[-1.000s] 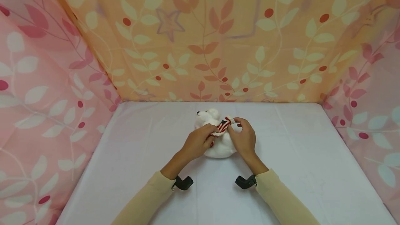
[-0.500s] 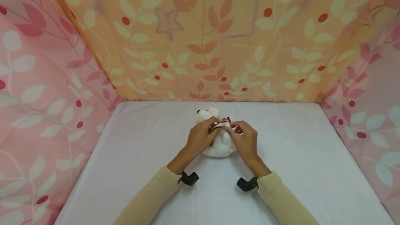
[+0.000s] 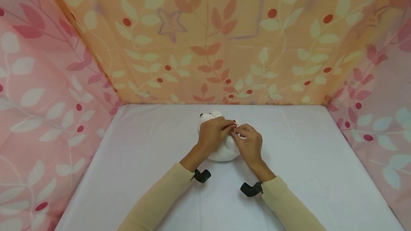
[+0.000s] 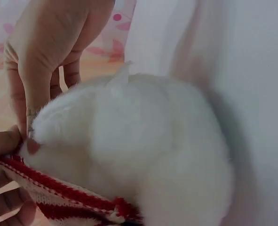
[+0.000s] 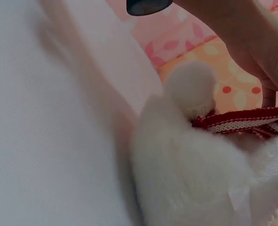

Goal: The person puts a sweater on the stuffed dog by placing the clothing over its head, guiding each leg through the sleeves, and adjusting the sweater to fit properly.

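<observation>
A white plush bear point(image 3: 223, 152) sits towards the table's far side, its dark nose pointing left. My left hand point(image 3: 210, 134) reaches across its upper body and pinches the edge of a red-and-white striped knitted garment point(image 4: 73, 197), drawing that edge taut. Against it, the fingertips of my right hand point(image 3: 252, 143) pinch a white furry limb of the bear, close to the garment's opening. In the right wrist view the knit band point(image 5: 242, 122) stretches away from the fur, and a rounded white plush part point(image 5: 193, 87) stands beside it. My hands hide most of the garment in the head view.
The bear rests on a white-covered table point(image 3: 135, 188). Behind it hangs an orange leaf-patterned curtain point(image 3: 205, 45), with pink leaf-patterned curtains at both sides. A black wrist camera point(image 3: 202, 176) projects from each sleeve end.
My left hand has moved up and right over the bear, towards my right hand, covering most of the garment. My right fingers have shifted from the garment's end to the bear's limb.
</observation>
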